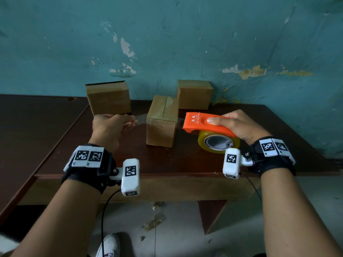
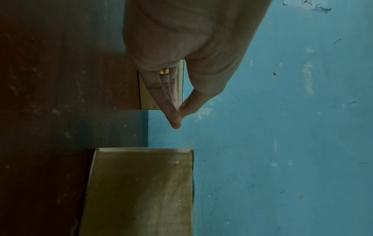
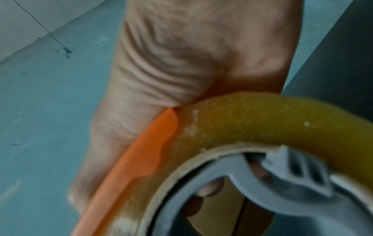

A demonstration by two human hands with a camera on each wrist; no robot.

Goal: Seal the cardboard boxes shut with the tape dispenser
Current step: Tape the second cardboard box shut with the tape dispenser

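Observation:
Three brown cardboard boxes stand on the dark wooden table (image 1: 185, 164): a left one (image 1: 108, 99) and a right one (image 1: 194, 94) against the wall, and a middle one (image 1: 162, 121) nearer me. A clear tape strip (image 1: 141, 121) runs over the middle box. My left hand (image 1: 132, 120) pinches its free end left of that box; the left wrist view shows thumb and fingers (image 2: 177, 115) pressed together. My right hand (image 1: 232, 125) grips the orange tape dispenser (image 1: 202, 121) right of the box, its yellowish roll (image 3: 262, 119) beneath the palm.
A peeling teal wall (image 1: 185, 43) rises right behind the boxes. The table's front edge (image 1: 148, 176) runs just under my wrists. A second dark tabletop (image 1: 27, 127) adjoins on the left. Below lie tape scraps (image 1: 155, 219) on the floor and a white shoe (image 1: 109, 245).

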